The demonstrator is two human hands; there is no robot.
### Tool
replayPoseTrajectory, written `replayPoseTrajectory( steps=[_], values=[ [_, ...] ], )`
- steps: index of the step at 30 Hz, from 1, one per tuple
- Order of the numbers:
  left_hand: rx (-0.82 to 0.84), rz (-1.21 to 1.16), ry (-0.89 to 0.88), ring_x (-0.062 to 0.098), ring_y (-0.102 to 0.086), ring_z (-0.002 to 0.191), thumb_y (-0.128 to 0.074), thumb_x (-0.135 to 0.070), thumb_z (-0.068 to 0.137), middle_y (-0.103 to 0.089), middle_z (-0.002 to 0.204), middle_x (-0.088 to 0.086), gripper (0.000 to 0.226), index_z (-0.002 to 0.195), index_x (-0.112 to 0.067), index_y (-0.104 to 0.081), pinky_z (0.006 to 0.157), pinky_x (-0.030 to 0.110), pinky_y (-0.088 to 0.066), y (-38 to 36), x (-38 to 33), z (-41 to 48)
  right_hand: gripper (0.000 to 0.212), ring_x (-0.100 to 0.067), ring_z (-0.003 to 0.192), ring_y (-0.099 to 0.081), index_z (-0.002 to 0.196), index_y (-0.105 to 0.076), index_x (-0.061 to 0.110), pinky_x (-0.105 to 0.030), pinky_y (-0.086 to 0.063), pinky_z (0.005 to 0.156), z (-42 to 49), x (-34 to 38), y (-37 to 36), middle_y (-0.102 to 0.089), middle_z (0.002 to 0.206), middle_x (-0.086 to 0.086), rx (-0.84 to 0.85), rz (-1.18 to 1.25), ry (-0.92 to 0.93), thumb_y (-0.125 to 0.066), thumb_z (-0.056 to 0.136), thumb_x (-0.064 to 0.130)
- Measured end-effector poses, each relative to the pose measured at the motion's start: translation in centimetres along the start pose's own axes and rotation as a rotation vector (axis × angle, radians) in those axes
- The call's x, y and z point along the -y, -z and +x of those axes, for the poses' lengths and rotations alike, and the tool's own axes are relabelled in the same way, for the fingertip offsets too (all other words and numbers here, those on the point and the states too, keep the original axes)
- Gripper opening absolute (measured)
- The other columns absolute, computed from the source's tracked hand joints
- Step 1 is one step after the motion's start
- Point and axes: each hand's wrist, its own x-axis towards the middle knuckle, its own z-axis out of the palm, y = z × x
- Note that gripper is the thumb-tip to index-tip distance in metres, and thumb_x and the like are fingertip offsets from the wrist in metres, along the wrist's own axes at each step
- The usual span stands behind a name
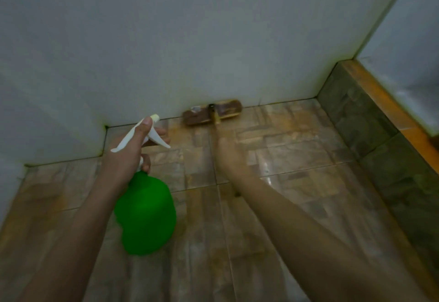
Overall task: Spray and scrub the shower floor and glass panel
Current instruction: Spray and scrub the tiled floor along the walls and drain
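Left hand: fingers curled tight round the neck of a green spray bottle, thumb lying along its white trigger head, fingertips at the trigger. The bottle is held tilted in the air above the brown tiled shower floor.

Right hand: blurred. The handle of the scrub brush runs into it; how far the fingers close cannot be told.

The brush's head lies on the floor, against the foot of the white wall.
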Motion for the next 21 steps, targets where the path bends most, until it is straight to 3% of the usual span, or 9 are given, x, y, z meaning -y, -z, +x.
replayPoseTrajectory(
  steps=[2, 5, 8, 9, 12, 15, 17, 19, 21],
  values=[
    [-0.052, -0.021, 0.001, 0.014, -0.041, 0.039, -0.050, -0.053, 0.102, -0.079, 0.107, -0.004, 0.023, 0.106, -0.044, -0.071, 0.042, 0.018, -0.040, 1.3, 0.5, -0.4, 0.044, -0.033, 0.100, -0.060, 0.145, -0.035, 0.006, -0.041, -0.050, 0.085, 0.0, 1.0, -1.2, -0.060, 0.113, -0.014, -0.013, 0.001, 0.043, -0.032, 0.101, 0.006],
    [-0.112, -0.049, 0.027, 0.011, -0.035, 0.035, -0.049, -0.048, 0.104, -0.080, 0.103, -0.003, 0.025, 0.101, -0.040, -0.072, 0.042, 0.020, -0.040, 3.4, 0.4, -1.2, 0.034, -0.035, 0.101, -0.062, 0.130, -0.051, 0.004, -0.039, -0.049, 0.082, 0.5, -2.6, 0.3, -0.064, 0.114, -0.018, -0.053, -0.073, -0.126, -0.035, 0.101, 0.010],
    [-0.132, -0.033, 0.055, 0.009, -0.041, 0.037, -0.051, -0.058, 0.098, -0.080, 0.103, -0.002, 0.031, 0.089, -0.046, -0.078, 0.055, 0.029, -0.042, 5.7, 0.6, -2.5, 0.049, -0.028, 0.081, -0.059, 0.147, -0.030, 0.017, -0.037, -0.047, 0.068, 0.2, -4.0, 1.4, -0.064, 0.096, -0.012, -0.269, 0.039, -0.330, -0.041, 0.099, 0.017],
    [-0.133, -0.033, 0.065, 0.010, -0.040, 0.037, -0.050, -0.059, 0.097, -0.080, 0.104, -0.001, 0.031, 0.088, -0.048, -0.078, 0.057, 0.030, -0.041, 6.3, 0.7, -2.9, 0.048, -0.025, 0.076, -0.057, 0.147, -0.032, 0.018, -0.035, -0.045, 0.065, -0.2, -2.5, 1.0, -0.063, 0.094, -0.010, -0.289, 0.046, -0.335, -0.040, 0.099, 0.016],
    [-0.167, -0.041, 0.065, 0.009, -0.038, 0.037, -0.049, -0.058, 0.096, -0.079, 0.106, -0.001, 0.028, 0.102, -0.047, -0.073, 0.050, 0.026, -0.040, 7.6, 1.4, -3.5, 0.031, -0.027, 0.090, -0.063, 0.126, -0.054, 0.005, -0.032, -0.045, 0.070, -0.2, 4.1, -3.2, -0.065, 0.104, -0.011, -0.109, 0.020, -0.079, -0.038, 0.100, 0.010],
    [-0.223, -0.054, 0.070, 0.008, -0.038, 0.035, -0.046, -0.048, 0.105, -0.078, 0.106, 0.000, 0.027, 0.116, -0.038, -0.068, 0.045, 0.023, -0.038, 8.6, 2.2, -3.8, 0.032, -0.029, 0.097, -0.064, 0.129, -0.052, 0.003, -0.036, -0.050, 0.075, -0.7, 8.5, -6.2, -0.063, 0.115, -0.016, 0.025, -0.042, 0.137, -0.037, 0.100, 0.007],
    [-0.247, -0.068, 0.075, 0.006, -0.040, 0.033, -0.042, -0.041, 0.107, -0.077, 0.103, 0.001, 0.032, 0.125, -0.027, -0.065, 0.041, 0.021, -0.037, 9.4, 2.3, -4.0, 0.030, -0.031, 0.093, -0.064, 0.123, -0.055, 0.004, -0.040, -0.053, 0.077, -1.0, 7.2, -5.1, -0.065, 0.110, -0.017, 0.046, -0.035, 0.110, -0.035, 0.101, 0.009],
    [-0.260, -0.064, 0.096, 0.008, -0.038, 0.032, -0.044, -0.042, 0.106, -0.078, 0.102, 0.003, 0.037, 0.127, -0.020, -0.065, 0.040, 0.021, -0.038, 10.1, 2.3, -4.3, 0.033, -0.034, 0.102, -0.061, 0.126, -0.053, 0.004, -0.044, -0.050, 0.087, -1.3, 4.5, -3.6, -0.063, 0.116, -0.020, -0.022, -0.005, -0.019, -0.032, 0.103, 0.012],
    [-0.277, -0.062, 0.104, 0.008, -0.037, 0.032, -0.044, -0.044, 0.106, -0.078, 0.104, 0.003, 0.038, 0.126, -0.020, -0.067, 0.039, 0.021, -0.038, 11.0, 2.6, -4.7, 0.042, -0.037, 0.111, -0.056, 0.145, -0.033, 0.002, -0.045, -0.045, 0.093, -1.2, 3.8, -2.5, -0.056, 0.127, -0.023, -0.155, 0.046, -0.180, -0.030, 0.104, 0.010]
  ],
)
